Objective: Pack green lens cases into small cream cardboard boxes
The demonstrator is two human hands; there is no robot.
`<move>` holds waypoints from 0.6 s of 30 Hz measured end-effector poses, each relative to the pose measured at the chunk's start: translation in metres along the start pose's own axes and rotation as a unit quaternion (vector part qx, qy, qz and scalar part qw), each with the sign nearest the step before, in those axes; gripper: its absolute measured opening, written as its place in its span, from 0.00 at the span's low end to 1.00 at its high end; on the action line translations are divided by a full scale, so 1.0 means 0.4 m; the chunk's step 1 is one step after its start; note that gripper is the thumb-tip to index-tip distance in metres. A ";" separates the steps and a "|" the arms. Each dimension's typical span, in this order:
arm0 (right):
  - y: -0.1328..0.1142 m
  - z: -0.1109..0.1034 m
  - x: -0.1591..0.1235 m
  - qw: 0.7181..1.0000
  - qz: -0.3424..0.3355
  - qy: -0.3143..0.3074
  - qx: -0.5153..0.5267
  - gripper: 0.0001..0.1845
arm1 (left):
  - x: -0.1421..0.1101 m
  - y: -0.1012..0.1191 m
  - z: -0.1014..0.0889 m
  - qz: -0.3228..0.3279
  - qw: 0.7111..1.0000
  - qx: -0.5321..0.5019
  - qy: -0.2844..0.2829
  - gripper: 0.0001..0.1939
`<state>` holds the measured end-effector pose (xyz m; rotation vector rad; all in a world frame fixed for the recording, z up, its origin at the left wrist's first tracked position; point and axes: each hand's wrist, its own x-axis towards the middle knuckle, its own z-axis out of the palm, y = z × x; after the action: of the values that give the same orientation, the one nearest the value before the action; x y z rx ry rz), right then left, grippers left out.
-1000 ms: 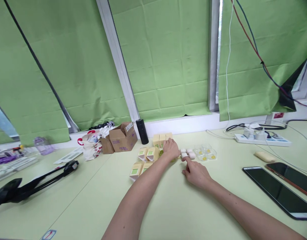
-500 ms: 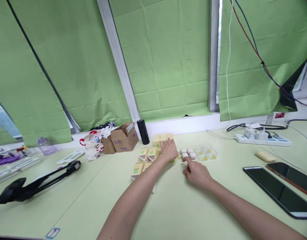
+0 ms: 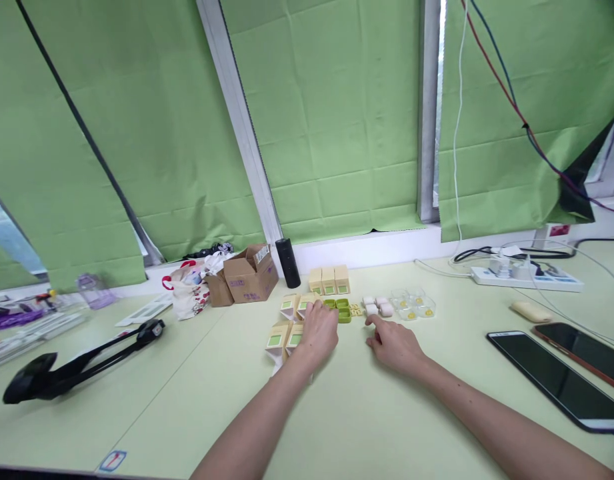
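Observation:
My left hand lies over a cluster of small cream boxes with green labels, its fingers curled down on them; what it grips, if anything, is hidden. Three more cream boxes stand in a row behind. Small green cases lie just right of my left hand. My right hand rests on the table with its forefinger stretched toward several small white pieces. Clear little containers with yellow dots sit right of those.
A brown cardboard box, a black cylinder and a printed bag stand at the back left. A black folded stand lies far left. Two phones and a power strip are at the right.
My left hand has pulled back from the far row of cream boxes to the nearer boxes, uncovering the green cases. My right hand has barely moved.

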<state>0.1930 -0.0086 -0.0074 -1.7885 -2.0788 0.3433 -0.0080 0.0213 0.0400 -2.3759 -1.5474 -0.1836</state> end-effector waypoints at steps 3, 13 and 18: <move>-0.003 0.001 0.000 1.000 0.001 -0.001 -0.004 0.20 | 0.001 0.014 0.018 0.018 1.000 0.008 -0.016 0.14; -0.009 0.003 -0.006 1.000 -0.013 0.015 -0.012 0.15 | -0.009 0.022 0.038 0.045 0.998 0.015 -0.033 0.15; -0.011 0.005 -0.006 1.000 -0.011 0.016 -0.009 0.13 | -0.019 0.023 0.045 0.046 0.999 -0.011 -0.013 0.13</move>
<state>0.1887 -0.0114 -0.0076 -1.7676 -2.0854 0.2900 -0.0038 0.0171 0.0192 -2.4701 -1.4496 -0.1511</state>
